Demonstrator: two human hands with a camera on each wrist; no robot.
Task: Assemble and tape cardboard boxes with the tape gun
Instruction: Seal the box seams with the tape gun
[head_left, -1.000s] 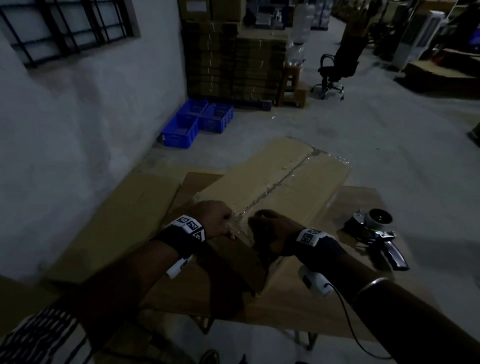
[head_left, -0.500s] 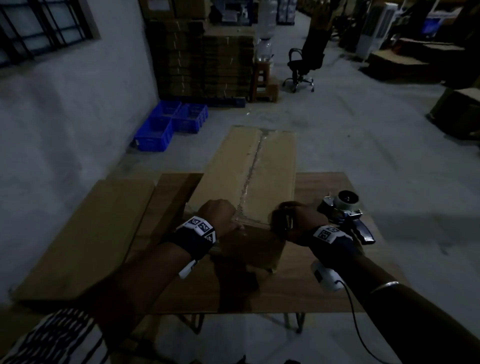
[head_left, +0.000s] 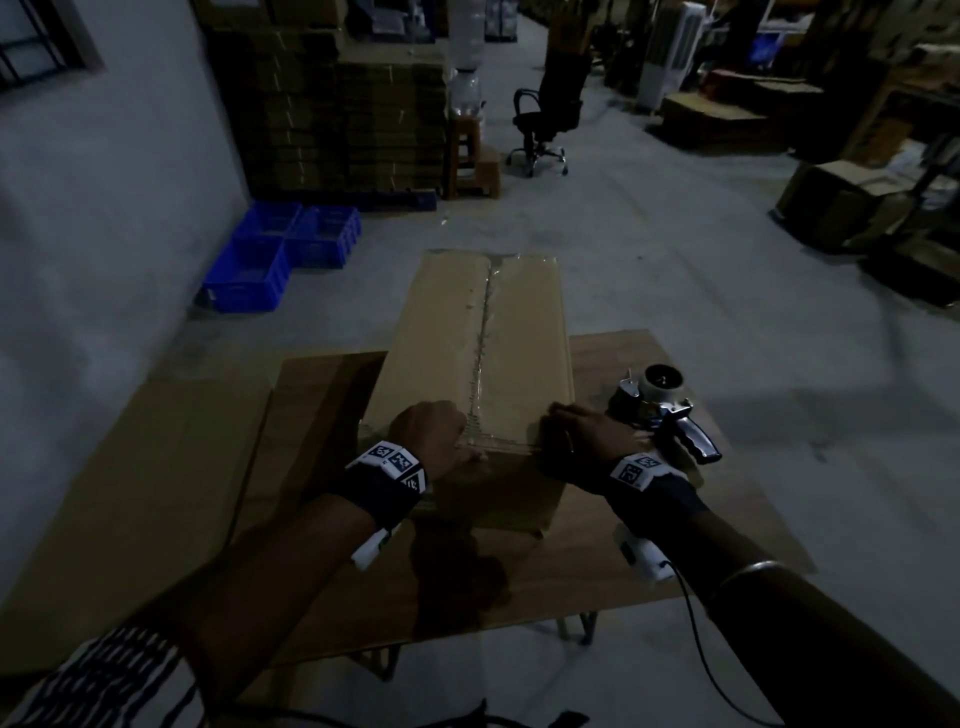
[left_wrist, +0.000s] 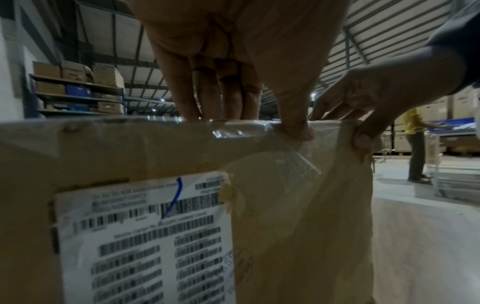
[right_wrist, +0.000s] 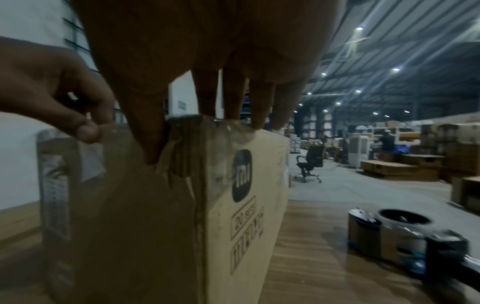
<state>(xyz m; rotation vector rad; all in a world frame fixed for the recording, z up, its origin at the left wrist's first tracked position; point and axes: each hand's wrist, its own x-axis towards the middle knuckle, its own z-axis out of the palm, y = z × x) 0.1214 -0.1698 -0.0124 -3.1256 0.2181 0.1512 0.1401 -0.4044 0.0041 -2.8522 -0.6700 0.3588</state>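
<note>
A long cardboard box (head_left: 478, 338) lies on the wooden table (head_left: 623, 561), pointing away from me, with clear tape (head_left: 485, 332) along its top seam. My left hand (head_left: 431, 434) rests on the near top edge just left of the seam. Its fingers (left_wrist: 221, 98) lie straight on top while the thumb presses the tape end (left_wrist: 298, 164) onto the near face, above a barcode label (left_wrist: 145, 236). My right hand (head_left: 582, 431) presses the near right corner, fingers (right_wrist: 233, 102) on top, thumb down the face. The tape gun (head_left: 665, 410) lies on the table right of that hand, unheld.
A flat cardboard sheet (head_left: 156, 493) lies left of the box against the wall. Blue crates (head_left: 280, 254), stacked cardboard (head_left: 332, 114) and an office chair (head_left: 545, 119) stand on the floor beyond. A person in yellow (left_wrist: 415, 144) stands far off.
The box has swung from lying diagonally to pointing straight away. My right hand slid from the seam to the near right corner; my left hand stayed beside the seam.
</note>
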